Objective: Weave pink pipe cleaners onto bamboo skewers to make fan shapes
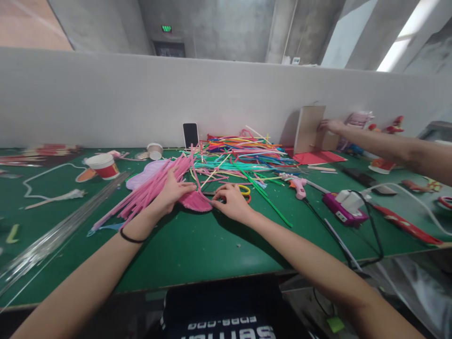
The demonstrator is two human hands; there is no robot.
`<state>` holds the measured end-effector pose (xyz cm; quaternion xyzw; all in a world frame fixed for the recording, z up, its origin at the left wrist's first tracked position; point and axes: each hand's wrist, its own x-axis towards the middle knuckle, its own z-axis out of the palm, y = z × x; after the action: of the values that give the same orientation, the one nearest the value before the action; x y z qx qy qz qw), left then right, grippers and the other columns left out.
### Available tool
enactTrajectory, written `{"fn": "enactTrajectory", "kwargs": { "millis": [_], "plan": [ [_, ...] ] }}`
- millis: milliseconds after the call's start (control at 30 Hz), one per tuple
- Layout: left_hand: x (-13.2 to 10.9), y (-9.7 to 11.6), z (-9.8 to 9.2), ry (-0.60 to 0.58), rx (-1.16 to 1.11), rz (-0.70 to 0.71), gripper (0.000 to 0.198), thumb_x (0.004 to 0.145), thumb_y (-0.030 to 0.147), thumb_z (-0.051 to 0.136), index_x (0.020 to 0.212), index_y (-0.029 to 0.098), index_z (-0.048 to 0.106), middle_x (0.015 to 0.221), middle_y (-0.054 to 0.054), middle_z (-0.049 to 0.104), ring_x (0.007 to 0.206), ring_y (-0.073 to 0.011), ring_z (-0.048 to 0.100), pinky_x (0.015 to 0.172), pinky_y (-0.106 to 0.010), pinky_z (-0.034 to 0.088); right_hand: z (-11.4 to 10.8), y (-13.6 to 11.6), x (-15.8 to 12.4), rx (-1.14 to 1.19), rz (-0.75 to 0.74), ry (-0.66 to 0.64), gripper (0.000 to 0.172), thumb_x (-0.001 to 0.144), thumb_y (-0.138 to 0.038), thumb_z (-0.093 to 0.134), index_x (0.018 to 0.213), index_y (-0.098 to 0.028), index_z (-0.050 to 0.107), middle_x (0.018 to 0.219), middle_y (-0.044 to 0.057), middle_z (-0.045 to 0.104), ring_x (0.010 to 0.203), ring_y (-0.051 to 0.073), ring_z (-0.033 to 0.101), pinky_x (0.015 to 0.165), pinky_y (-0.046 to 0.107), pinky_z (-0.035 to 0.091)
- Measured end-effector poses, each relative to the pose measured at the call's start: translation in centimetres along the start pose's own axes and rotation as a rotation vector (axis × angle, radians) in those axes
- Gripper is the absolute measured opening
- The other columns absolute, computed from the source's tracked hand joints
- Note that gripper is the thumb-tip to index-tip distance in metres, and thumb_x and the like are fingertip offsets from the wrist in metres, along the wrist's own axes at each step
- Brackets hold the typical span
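Observation:
My left hand (172, 190) lies with its fingers spread flat on a bundle of pink pipe cleaners (148, 190) on the green table (197, 249). A pink fan-shaped piece (197, 201) made of pipe cleaners sits between my hands. My right hand (231, 200) rests on the table with its fingers curled and pinched at the right edge of that pink piece. Yellow-handled scissors (245, 190) lie just behind my right hand.
A heap of coloured pipe cleaners (243, 150) fills the table's middle back. A phone (190, 135) leans on the white wall. Also here: a red paper cup (103, 165), a pink glue gun (298, 185), a purple power strip (344, 209), clear rods (52, 235). Another person's hand (330, 125) touches a cardboard box (310, 128).

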<state>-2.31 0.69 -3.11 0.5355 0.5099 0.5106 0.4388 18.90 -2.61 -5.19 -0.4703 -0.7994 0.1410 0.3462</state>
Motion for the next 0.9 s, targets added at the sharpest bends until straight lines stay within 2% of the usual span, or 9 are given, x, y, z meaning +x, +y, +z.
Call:
{"fn": "enactTrajectory", "kwargs": {
  "millis": [100, 267, 467, 533, 633, 733, 833, 900],
  "plan": [
    [-0.2, 0.3, -0.2, -0.048, -0.035, -0.034, 0.11, 0.058, 0.016, 0.087, 0.148, 0.022, 0.025, 0.083, -0.005, 0.075, 0.092, -0.0285, 0.074, 0.09, -0.044, 0.055, 0.2, 0.4, 0.1, -0.02, -0.022, 0.0, 0.006, 0.081, -0.025, 0.075, 0.08, -0.019, 0.076, 0.099, 0.009, 0.067, 0.107, 0.025, 0.05, 0.098, 0.043, 0.035],
    [-0.4, 0.8, -0.2, -0.136, -0.041, -0.018, 0.09, 0.057, 0.022, 0.088, 0.136, 0.017, 0.045, 0.086, -0.009, 0.076, 0.091, -0.0289, 0.074, 0.088, -0.043, 0.055, -0.1, 0.7, 0.3, -0.026, -0.081, 0.042, 0.007, 0.082, -0.026, 0.073, 0.08, -0.02, 0.076, 0.1, 0.008, 0.066, 0.106, 0.025, 0.05, 0.095, 0.043, 0.037],
    [-0.9, 1.5, 0.2, -0.145, 0.031, 0.155, 0.089, 0.06, 0.03, 0.086, 0.138, 0.014, 0.045, 0.086, -0.01, 0.075, 0.093, -0.0287, 0.073, 0.084, -0.039, 0.055, -0.1, 0.6, 0.3, -0.027, -0.151, 0.062, 0.003, 0.079, -0.021, 0.073, 0.079, -0.02, 0.076, 0.098, 0.007, 0.066, 0.107, 0.025, 0.052, 0.097, 0.044, 0.037],
    [-1.1, 1.8, 0.3, -0.138, 0.082, 0.22, 0.088, 0.062, 0.033, 0.086, 0.138, 0.014, 0.046, 0.087, -0.009, 0.074, 0.093, -0.0286, 0.073, 0.083, -0.039, 0.055, -0.3, 0.3, 0.3, -0.001, -0.16, 0.101, 0.006, 0.08, -0.017, 0.069, 0.081, -0.02, 0.075, 0.097, 0.007, 0.068, 0.107, 0.025, 0.053, 0.097, 0.043, 0.038],
    [-1.6, 2.6, 0.4, -0.169, 0.141, 0.288, 0.086, 0.064, 0.035, 0.084, 0.139, 0.014, 0.046, 0.1, -0.012, 0.073, 0.096, -0.0285, 0.072, 0.082, -0.038, 0.055, -1.1, -0.5, 0.2, 0.065, -0.162, 0.205, 0.012, 0.086, -0.016, 0.062, 0.088, -0.019, 0.073, 0.095, 0.007, 0.07, 0.103, 0.023, 0.057, 0.096, 0.041, 0.041],
    [-2.4, 3.4, 0.7, -0.205, 0.193, 0.345, 0.082, 0.068, 0.035, 0.082, 0.139, 0.016, 0.047, 0.118, -0.016, 0.068, 0.098, -0.0284, 0.071, 0.082, -0.038, 0.055, -1.8, -1.1, 0.1, 0.138, -0.148, 0.27, 0.014, 0.089, -0.024, 0.061, 0.1, -0.019, 0.07, 0.096, 0.006, 0.073, 0.101, 0.023, 0.061, 0.091, 0.039, 0.046],
    [-3.2, 3.7, 1.3, -0.188, 0.193, 0.434, 0.076, 0.07, 0.037, 0.08, 0.138, 0.022, 0.048, 0.141, -0.016, 0.055, 0.096, -0.026, 0.071, 0.085, -0.038, 0.055, -1.8, -1.3, 0.0, 0.225, -0.13, 0.229, 0.023, 0.091, -0.028, 0.06, 0.112, -0.021, 0.066, 0.098, 0.005, 0.074, 0.099, 0.021, 0.066, 0.087, 0.035, 0.05],
    [-3.6, 3.6, 1.7, -0.167, 0.189, 0.479, 0.075, 0.072, 0.036, 0.079, 0.138, 0.023, 0.047, 0.143, -0.014, 0.053, 0.096, -0.025, 0.071, 0.09, -0.04, 0.053, -1.6, -1.3, -0.1, 0.277, -0.136, 0.184, 0.024, 0.092, -0.028, 0.059, 0.114, -0.021, 0.065, 0.1, 0.005, 0.074, 0.097, 0.02, 0.068, 0.085, 0.033, 0.053]
  ]
}}
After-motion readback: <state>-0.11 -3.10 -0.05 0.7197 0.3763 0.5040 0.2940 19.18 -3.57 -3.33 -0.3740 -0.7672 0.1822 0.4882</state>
